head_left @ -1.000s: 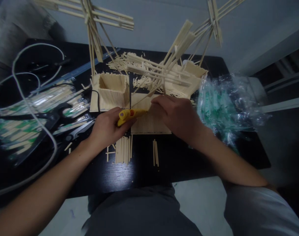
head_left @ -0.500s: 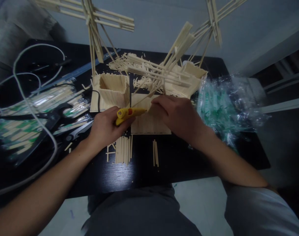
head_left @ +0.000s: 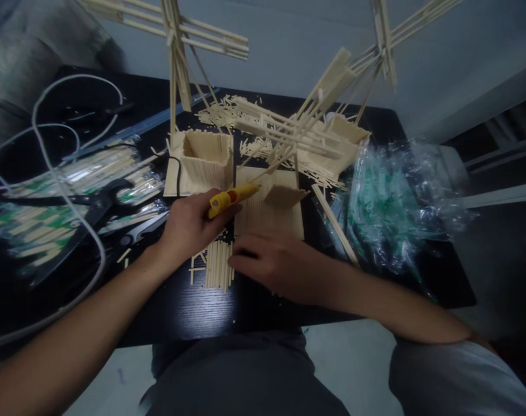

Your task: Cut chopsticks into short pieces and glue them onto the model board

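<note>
My left hand [head_left: 189,228] is closed round a yellow glue gun [head_left: 230,198] whose tip points right, over a flat panel of glued wooden sticks [head_left: 267,214]. A short stick wall [head_left: 284,195] stands up on that panel. My right hand [head_left: 273,263] lies low on the black table [head_left: 228,306], fingers reaching left to a small bundle of cut sticks [head_left: 218,264]; whether it grips any I cannot make out. A square stick box [head_left: 204,157] stands behind the glue gun.
Tall stick frames [head_left: 314,98] rise at the back over a pile of loose sticks. Crumpled clear plastic wrappers [head_left: 388,196] fill the right. Black scissors [head_left: 93,202], packs of sticks [head_left: 50,231] and a white cable [head_left: 72,271] lie on the left.
My right hand has left the stick panel and dropped toward me and left, down to the cut sticks. The small upright wall on the panel now shows. My left hand keeps the glue gun.
</note>
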A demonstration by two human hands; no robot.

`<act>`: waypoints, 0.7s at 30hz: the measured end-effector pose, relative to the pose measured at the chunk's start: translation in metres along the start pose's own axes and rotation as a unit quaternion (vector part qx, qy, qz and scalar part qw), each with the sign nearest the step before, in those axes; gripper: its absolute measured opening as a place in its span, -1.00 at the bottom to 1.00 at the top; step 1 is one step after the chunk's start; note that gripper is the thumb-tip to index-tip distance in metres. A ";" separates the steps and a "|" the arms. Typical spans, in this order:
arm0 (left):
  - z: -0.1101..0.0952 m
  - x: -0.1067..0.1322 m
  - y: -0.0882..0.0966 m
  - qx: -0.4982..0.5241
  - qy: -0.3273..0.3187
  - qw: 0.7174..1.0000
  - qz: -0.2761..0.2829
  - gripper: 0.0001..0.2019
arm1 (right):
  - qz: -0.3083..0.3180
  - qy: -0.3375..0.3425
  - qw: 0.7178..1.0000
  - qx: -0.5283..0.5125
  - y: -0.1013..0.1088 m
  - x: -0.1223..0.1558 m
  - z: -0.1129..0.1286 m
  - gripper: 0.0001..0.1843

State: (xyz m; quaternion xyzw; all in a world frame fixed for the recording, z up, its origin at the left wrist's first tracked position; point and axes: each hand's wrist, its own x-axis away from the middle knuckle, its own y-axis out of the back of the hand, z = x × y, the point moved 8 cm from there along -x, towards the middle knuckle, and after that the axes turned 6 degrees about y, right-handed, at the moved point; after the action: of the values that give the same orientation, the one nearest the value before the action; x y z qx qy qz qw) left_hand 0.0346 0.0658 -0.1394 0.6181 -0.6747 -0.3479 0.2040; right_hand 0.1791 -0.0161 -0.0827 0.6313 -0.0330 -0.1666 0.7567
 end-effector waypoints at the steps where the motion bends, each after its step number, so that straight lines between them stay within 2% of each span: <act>1: 0.001 0.000 0.000 -0.003 0.003 1.000 -0.002 -0.64 | 0.017 0.013 1.000 -0.011 -0.009 -0.002 0.005 -0.69; 4: 0.002 0.000 0.000 -0.010 0.006 1.000 -0.011 -0.65 | 0.047 0.039 0.998 -0.035 -0.028 -0.006 0.016 -0.75; 8: 0.001 0.000 0.000 -0.011 0.011 1.000 -0.012 -0.64 | 0.062 0.040 0.997 -0.030 -0.040 -0.007 0.018 -0.78; 21: 0.000 0.000 0.001 -0.009 0.001 1.000 -0.014 -0.67 | 0.076 0.036 0.996 0.013 -0.042 -0.010 0.017 -0.73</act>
State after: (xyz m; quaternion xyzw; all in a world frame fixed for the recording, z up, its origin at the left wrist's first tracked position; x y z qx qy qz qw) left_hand 0.0337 0.0659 -0.1389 0.6261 -0.6624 -0.3565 0.2051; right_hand 0.1566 -0.0351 -0.1179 0.6424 -0.0553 -0.0852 0.7596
